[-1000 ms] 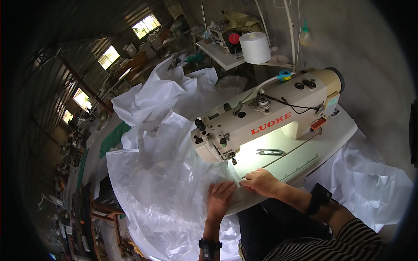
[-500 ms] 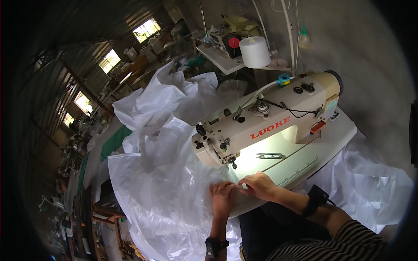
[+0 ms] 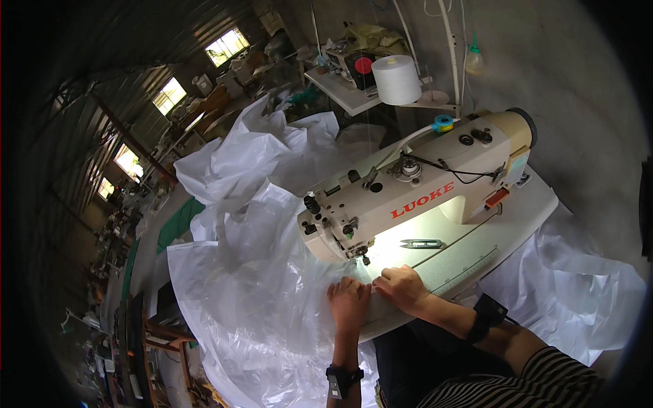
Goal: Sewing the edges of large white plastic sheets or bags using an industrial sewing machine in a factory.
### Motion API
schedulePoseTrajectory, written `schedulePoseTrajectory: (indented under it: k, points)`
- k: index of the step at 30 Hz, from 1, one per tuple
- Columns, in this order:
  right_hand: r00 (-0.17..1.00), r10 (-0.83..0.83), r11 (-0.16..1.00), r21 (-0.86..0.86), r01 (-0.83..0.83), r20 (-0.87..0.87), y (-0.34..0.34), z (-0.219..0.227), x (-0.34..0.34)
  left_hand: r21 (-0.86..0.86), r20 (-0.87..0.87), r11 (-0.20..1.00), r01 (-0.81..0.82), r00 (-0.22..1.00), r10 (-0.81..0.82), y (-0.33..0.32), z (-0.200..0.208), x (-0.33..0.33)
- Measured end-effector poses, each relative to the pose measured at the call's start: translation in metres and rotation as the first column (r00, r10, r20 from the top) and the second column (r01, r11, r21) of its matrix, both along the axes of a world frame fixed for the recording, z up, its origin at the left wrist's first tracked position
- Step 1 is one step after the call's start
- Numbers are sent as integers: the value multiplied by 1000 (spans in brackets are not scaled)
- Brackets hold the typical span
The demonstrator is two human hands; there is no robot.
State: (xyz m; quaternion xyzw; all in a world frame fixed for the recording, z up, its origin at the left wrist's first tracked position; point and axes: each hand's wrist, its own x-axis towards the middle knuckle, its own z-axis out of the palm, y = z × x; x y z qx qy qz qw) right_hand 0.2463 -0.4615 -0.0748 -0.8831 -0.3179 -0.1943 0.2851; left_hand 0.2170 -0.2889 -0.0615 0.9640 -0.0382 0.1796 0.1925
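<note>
Just in front of the needle area of a cream sewing machine [image 3: 422, 194], my two hands are close together at the table's near edge. My left hand [image 3: 349, 299] is closed on the edge of a large white translucent plastic sheet [image 3: 258, 292]. Beside it, my right hand [image 3: 403, 289] has its fingers pinched on the same edge. Their fingertips nearly meet, and the bit of sheet between them is mostly hidden. The sheet spreads in folds to the left of the machine. Thread snips [image 3: 422, 243] lie on the lit bed under the machine arm.
A white thread cone [image 3: 398, 80] stands behind the machine. More white sheeting [image 3: 578, 292] hangs at the right of the table. A green cloth [image 3: 180, 224] lies at the left, near a wooden stand [image 3: 173, 347]. A small oil bottle [image 3: 475, 61] hangs on the wall.
My hands have shifted very slightly up toward the machine, and the right fingers have closed in more. Sheet, snips and machine stay in place.
</note>
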Motion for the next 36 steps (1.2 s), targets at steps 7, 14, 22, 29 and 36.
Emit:
schedulePoseTrajectory:
  k: [7,14,22,29,36]
  points:
    - [989,65,993,-108,-51,129,-8,0,0,-123,105,991,51,994,-38,10,0,4]
    - [996,33,993,-117,-23,82,6,-1,34,-182,2,983,5,1000,-5,40,-5,43]
    - [998,45,996,-81,-40,54,4,-5,46,-143,-20,987,-79,997,77,41,-8,55]
    - [997,40,992,-119,-32,65,6,-9,48,-81,64,994,-72,995,77,39,-12,53]
    - [995,39,979,-205,-19,94,12,-13,53,-52,54,993,-108,992,110,36,-16,56]
